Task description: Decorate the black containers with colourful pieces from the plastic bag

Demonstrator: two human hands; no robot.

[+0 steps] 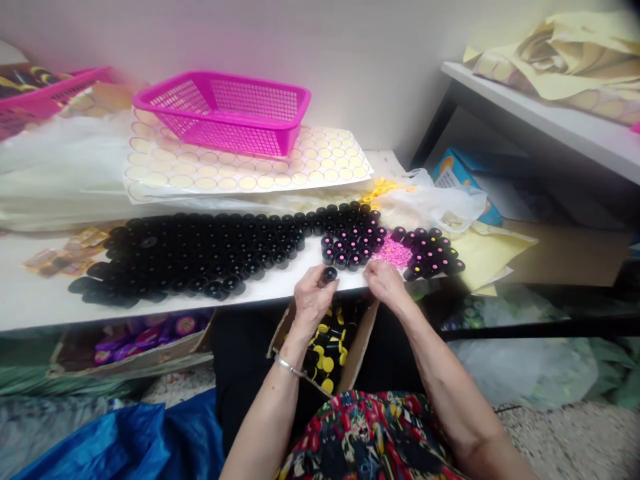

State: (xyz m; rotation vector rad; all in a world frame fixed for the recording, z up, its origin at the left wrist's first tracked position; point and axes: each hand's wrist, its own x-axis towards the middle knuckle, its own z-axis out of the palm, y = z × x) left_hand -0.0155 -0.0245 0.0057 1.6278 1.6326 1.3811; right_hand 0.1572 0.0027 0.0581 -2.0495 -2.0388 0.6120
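My left hand [311, 299] grips a small black round piece [329, 275], its hollow top facing up, at the table's front edge. My right hand [386, 280] is closed beside the pile of tiny pink pieces [395, 251]; what its fingertips hold, if anything, is too small to make out. Just beyond my hands stand several black pieces with pink centres [341, 244]. Leftward spreads a large block of black pieces [200, 243]. Right of the pink pile are more black pieces with pink or yellow centres [434, 252].
Below the edge, between my legs, a cardboard box [361, 347] holds black and yellow pieces. A pink basket [225, 127] rests on sheets of round stickers [330, 167] at the back. Yellow pieces [383, 190] and a plastic bag [433, 207] lie behind. A shelf [545, 110] juts in at right.
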